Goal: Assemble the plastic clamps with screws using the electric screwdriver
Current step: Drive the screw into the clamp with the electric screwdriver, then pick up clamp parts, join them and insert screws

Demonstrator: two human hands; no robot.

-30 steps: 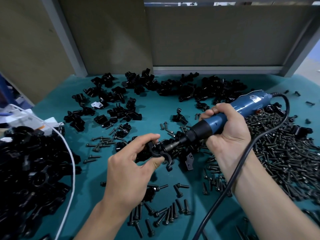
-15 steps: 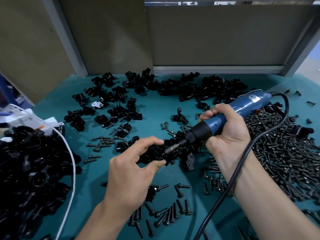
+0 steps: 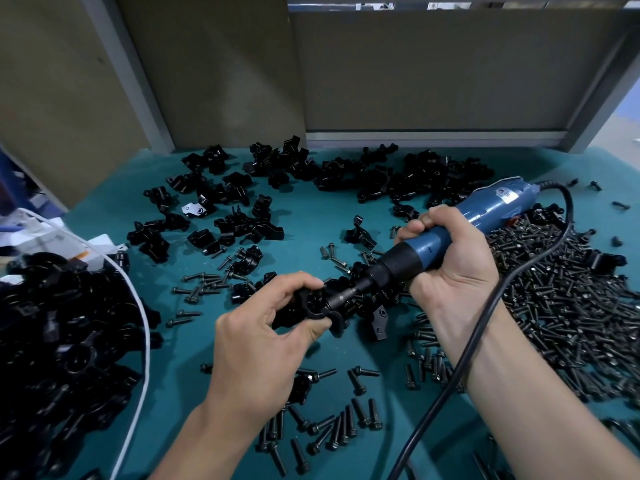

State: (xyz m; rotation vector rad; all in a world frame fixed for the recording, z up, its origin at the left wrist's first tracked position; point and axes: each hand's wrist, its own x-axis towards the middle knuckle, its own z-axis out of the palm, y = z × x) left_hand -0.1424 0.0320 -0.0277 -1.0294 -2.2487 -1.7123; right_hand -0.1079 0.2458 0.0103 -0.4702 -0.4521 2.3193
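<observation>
Left hand [image 3: 252, 348] has curled tighter round the clamp [image 3: 317, 311], held just above the surface [image 3: 311, 216] — the right hand [image 3: 450, 261], wrapped round the electric screwdriver [image 3: 491, 211], keeps its bit seated (screw hidden) — likely mid-drive, nearly tightened.

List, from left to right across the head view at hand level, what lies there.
Heap of black clamps → white cable → left hand → held clamp → right hand gripping the electric screwdriver → pile of screws.
</observation>
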